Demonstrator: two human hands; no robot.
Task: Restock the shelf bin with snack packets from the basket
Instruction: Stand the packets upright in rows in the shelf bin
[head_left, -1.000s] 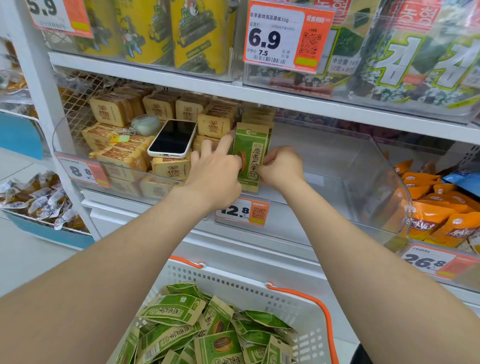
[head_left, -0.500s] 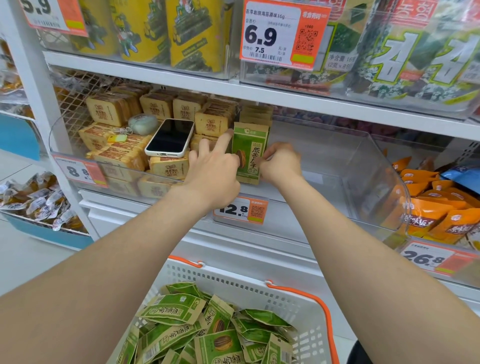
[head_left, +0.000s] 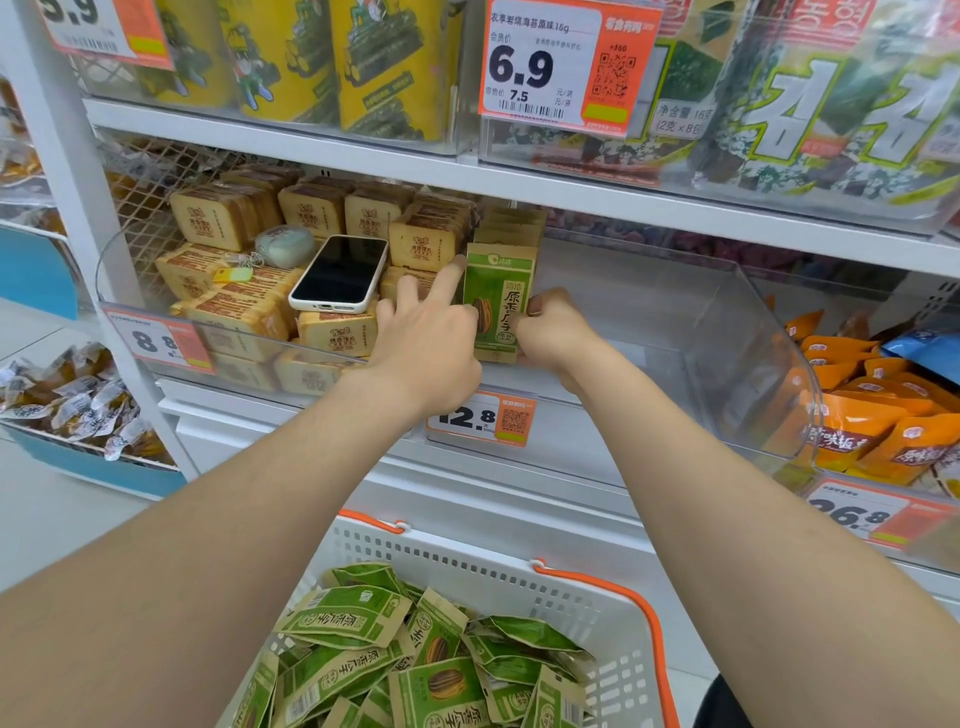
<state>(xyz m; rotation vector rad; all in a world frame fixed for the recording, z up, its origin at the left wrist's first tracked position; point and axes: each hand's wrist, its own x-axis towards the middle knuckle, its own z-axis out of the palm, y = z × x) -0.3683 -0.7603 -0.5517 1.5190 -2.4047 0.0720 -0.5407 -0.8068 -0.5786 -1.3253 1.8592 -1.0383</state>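
A green and tan snack packet (head_left: 498, 301) stands upright at the left end of the clear shelf bin (head_left: 748, 332), in front of a row of like packets (head_left: 511, 224). My left hand (head_left: 426, 343) presses its left edge with the forefinger stretched up. My right hand (head_left: 553, 332) grips its right edge with curled fingers. Below, a white basket (head_left: 519, 571) with orange handles holds several more green packets (head_left: 415, 660) in a loose heap.
The bin to the left holds tan biscuit packs (head_left: 228, 322) with a white phone (head_left: 340, 273) and a keyring pouch (head_left: 284, 245) lying on top. Orange packets (head_left: 862, 426) fill the bin at right. Price tags hang on the bin fronts; a shelf board runs just overhead.
Both hands stay on the upright packet; they and the packet have shifted only slightly, and the view has tipped a little.
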